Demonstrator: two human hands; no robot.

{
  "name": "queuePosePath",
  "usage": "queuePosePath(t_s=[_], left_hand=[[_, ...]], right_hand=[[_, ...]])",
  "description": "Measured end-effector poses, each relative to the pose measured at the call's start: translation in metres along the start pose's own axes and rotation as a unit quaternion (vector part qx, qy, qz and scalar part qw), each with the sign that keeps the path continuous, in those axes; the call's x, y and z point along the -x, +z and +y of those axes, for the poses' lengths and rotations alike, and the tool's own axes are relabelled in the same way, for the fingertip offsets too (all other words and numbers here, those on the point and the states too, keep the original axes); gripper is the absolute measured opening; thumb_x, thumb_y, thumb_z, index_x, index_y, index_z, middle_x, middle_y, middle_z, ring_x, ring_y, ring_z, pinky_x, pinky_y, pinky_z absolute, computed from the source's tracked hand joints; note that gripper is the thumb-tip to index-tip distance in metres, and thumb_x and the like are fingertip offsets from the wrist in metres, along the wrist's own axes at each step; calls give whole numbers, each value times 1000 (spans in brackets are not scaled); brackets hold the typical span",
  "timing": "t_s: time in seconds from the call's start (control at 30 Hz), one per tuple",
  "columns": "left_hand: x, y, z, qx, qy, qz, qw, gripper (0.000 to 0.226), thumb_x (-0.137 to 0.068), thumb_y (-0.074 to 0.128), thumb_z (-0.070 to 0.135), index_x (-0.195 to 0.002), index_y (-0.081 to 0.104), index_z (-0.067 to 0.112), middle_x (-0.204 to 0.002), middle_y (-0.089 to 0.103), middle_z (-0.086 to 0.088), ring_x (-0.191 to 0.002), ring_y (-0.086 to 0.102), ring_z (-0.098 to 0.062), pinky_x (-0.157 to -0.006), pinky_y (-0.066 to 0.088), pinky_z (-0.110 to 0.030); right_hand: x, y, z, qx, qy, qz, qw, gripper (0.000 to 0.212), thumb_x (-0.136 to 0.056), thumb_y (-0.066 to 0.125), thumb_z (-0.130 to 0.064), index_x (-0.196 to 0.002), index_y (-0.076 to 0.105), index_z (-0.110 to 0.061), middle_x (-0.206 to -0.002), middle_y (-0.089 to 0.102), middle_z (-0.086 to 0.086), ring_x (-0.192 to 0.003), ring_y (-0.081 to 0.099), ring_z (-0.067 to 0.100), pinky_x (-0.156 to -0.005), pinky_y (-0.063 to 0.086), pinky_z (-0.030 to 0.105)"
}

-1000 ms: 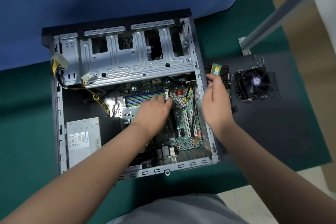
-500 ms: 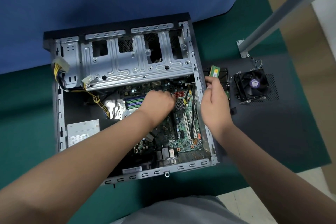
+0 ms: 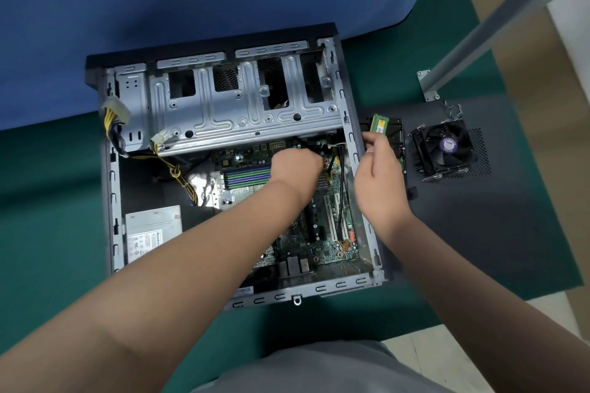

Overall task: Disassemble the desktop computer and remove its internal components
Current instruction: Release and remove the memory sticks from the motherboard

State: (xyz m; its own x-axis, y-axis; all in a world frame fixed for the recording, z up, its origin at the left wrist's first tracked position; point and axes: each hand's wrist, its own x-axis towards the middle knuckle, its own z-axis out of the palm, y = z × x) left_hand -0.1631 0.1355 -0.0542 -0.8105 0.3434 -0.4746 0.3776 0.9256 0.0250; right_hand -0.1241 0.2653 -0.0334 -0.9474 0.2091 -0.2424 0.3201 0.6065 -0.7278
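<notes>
Open desktop case on the tabletop, both hands at work on its components.

The computer case lies on its side on the green tabletop, motherboard exposed. The left hand reaches onto the board beside the memory slots, fingers curled; whether it grips anything cannot be determined. The right hand pinches a green memory module just outside the case's right wall. A cooler fan rests on the dark side panel.
</notes>
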Motion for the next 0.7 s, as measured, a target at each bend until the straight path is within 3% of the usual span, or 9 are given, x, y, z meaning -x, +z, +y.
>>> queuePosePath(t_s=[0.4,0.57,0.7], left_hand=[[-7,-7,0,188,-178,-19,966,18,-80,58,-3,-89,61,12,-77,51,-3,-70,49,-24,-59,41,-30],[-2,-6,0,140,-140,-34,980,28,-79,58,-5,-105,61,6,-96,63,-8,-80,57,-27,-61,41,-31],[8,3,-9,60,-23,-13,998,48,-77,64,-2,-119,42,5,-112,53,-12,-102,55,-30,-70,41,-36]], right_hand=[[1,0,-3,27,-14,7,1000,35,-98,28,-12,-130,43,-13,-113,54,5,-91,55,19,-78,42,34],[1,1,-2,40,-20,11,999,35,-97,29,-11,-129,44,-13,-112,56,7,-90,56,21,-78,45,38],[0,2,-1,44,-22,11,999,35,-97,28,-13,-128,43,-14,-109,57,8,-86,57,22,-75,46,38]])
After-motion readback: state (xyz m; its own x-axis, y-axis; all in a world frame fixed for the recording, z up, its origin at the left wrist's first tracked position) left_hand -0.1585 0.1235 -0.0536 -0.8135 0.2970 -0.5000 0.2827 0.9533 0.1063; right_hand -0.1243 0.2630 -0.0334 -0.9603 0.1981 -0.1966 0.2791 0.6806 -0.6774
